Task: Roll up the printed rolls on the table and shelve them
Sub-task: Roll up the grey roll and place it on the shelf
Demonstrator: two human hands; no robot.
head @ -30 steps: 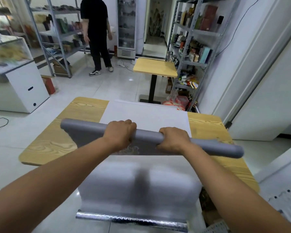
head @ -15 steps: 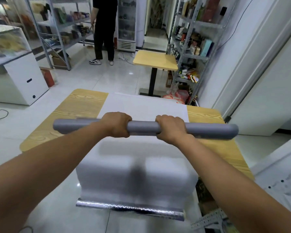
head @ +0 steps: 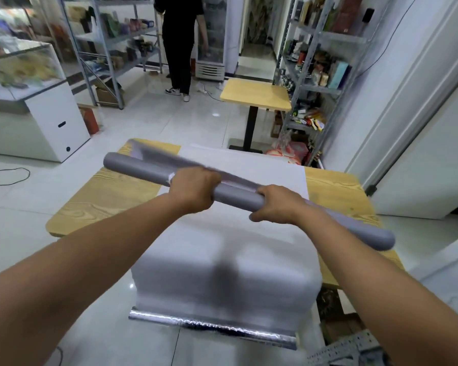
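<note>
Grey printed roll [head: 237, 196]: held slanted over wooden table [head: 98, 202], far end left, near end right. Gripped mid-length by left hand [head: 193, 188] and right hand [head: 278, 204], fingers wrapped round, probably to stop loose outer flap [head: 154, 154] unwinding. White sheet [head: 222, 260] beneath, draped off near edge.

Two bare forearms [head: 95, 249], uncovered up to the frame edge, bare left hand [head: 193, 190], bare right hand [head: 278, 204]
</note>
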